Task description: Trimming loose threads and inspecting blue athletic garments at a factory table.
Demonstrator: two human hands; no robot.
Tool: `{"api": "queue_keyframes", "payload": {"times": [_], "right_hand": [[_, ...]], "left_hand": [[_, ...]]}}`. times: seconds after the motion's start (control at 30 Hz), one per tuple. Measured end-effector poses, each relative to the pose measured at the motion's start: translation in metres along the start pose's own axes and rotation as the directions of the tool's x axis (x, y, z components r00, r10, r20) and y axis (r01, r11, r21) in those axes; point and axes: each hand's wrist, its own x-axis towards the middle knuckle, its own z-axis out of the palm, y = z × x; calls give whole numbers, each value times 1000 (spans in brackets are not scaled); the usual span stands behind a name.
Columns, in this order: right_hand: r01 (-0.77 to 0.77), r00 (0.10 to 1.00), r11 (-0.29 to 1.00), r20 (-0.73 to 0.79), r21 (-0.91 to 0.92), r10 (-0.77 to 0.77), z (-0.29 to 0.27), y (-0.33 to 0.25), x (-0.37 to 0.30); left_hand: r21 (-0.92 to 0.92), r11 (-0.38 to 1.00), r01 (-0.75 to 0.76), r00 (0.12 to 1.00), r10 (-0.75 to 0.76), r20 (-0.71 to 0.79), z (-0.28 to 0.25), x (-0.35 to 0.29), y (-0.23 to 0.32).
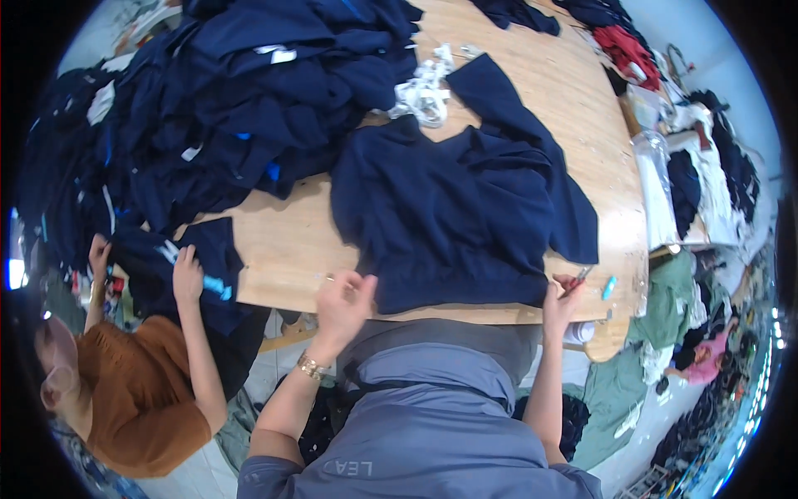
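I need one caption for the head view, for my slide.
A navy garment on a table, left hand near one lower corner, right hand holding a red tool at the other.

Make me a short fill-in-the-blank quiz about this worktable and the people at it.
The small tool in the person's right hand has a ____ handle.
The big garment heap lies on the spread garment's ____ side.
The co-worker's top is coloured ____.

Missing words: red; left; brown.

The right fingers (554, 293) partly hide the red-handled snips (573, 285), and the navy garment pile (283, 91) runs past the top edge.
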Motion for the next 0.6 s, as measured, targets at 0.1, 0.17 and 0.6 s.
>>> {"api": "queue_keyframes", "payload": {"times": [0.1,0.17,0.6], "right_hand": [[-28,997,993,-62,119,35,7,-6,-1],[-58,993,987,-95,147,73,9,-19,-3],[-121,939,850,337,513,-70,119,-121,5]], "left_hand": [[-57,981,183,974,-189,-122,5,18,-16],[6,998,55,988,-53,-144,11,26,-42],[-319,874,367,929,-324,181,36,27,-31]]}}
